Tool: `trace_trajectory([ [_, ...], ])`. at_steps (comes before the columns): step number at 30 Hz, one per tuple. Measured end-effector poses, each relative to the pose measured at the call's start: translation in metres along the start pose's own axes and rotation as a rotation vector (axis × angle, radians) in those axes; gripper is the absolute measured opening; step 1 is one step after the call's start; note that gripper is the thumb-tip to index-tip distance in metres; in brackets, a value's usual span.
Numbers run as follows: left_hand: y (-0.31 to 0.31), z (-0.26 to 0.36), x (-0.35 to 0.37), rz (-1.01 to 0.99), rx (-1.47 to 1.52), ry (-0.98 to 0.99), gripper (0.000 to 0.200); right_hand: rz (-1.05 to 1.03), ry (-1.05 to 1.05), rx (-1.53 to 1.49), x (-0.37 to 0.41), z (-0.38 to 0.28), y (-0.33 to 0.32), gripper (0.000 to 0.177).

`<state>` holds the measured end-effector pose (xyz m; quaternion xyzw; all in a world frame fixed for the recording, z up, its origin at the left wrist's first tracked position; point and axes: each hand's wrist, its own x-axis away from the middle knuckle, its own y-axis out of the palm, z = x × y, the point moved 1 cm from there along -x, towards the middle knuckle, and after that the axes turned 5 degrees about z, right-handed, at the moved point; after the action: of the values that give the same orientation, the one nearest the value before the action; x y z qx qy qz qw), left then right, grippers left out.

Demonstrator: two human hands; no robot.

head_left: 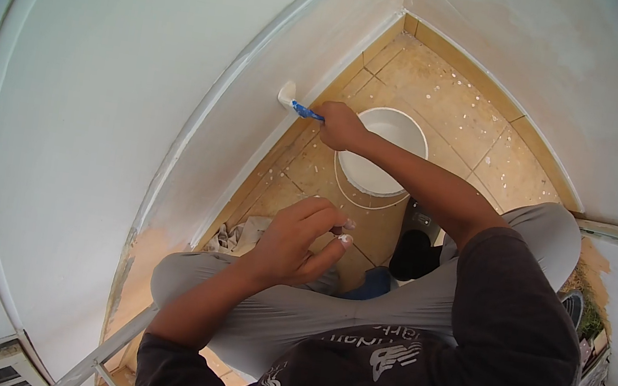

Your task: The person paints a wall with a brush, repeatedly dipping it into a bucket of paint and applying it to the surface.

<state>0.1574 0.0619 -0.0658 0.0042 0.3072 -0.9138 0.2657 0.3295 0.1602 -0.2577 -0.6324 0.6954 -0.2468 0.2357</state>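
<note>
My right hand is closed around the blue handle of a paintbrush. The brush's white, paint-covered head lies against the low wall on the left, above the tan tile skirting. Beneath my right forearm stands a white bucket with white paint inside; the forearm hides part of it. Over my bent knee, my left hand hovers with curled fingers, thumb and fingertips apart. White paint marks its fingertips, and nothing shows between them.
Tan floor tiles carry many white paint spots. A crumpled cloth lies by the left wall, near my knee. A dark shoe is close to the bucket. At lower left runs a metal rail; another wall rises on the right.
</note>
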Motion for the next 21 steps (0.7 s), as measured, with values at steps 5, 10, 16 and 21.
trace_trajectory([
  [5, 0.012, -0.008, -0.003, -0.002, -0.002, -0.046, 0.016, -0.263, -0.246, 0.043, 0.029, -0.041, 0.059, 0.040],
  [10, 0.013, -0.016, 0.002, -0.013, -0.035, -0.108, 0.017, -0.258, -0.387, 0.105, -0.004, -0.022, 0.046, 0.041],
  [16, 0.005, -0.013, 0.002, 0.023, -0.042, -0.089, 0.013, 0.004, -0.118, 0.190, -0.064, 0.084, -0.092, 0.039],
  [21, -0.002, -0.013, 0.000, 0.032, -0.029, -0.061, 0.013, 0.386, 0.176, 0.216, -0.073, 0.166, -0.173, 0.036],
])
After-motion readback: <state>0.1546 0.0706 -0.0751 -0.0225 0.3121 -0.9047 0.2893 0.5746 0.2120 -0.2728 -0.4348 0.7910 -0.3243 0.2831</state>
